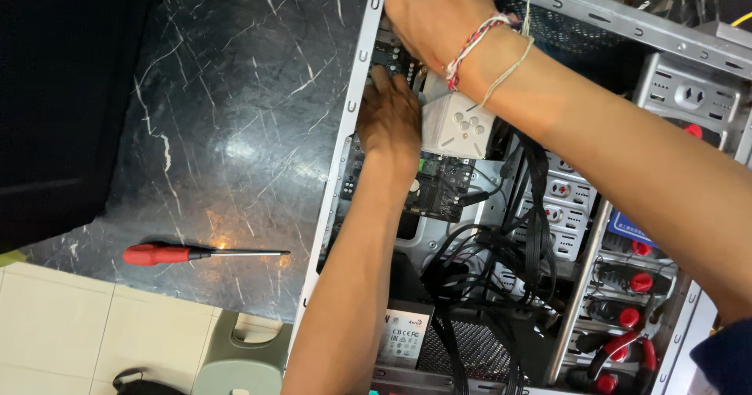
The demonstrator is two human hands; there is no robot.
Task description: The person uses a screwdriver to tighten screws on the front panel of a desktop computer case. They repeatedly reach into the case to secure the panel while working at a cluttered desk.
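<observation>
Two hands worked inside the open computer case (354, 89): left hand (389, 117) pressed flat on the motherboard (442, 187), right hand (435, 15) grip hidden, I cannot tell.

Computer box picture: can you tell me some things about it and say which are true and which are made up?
1. Both hands are inside the open computer case. True: the left hand and right hand reach in near the top of the picture.
2. The red-handled screwdriver is in the right hand. False: it lies alone on the dark marble tabletop, outside the case.
3. A braided bracelet is on the right wrist. True.
4. The cables inside are bright yellow. False: the bundle is black.
5. A grey stool stands below the table edge. True.
</observation>
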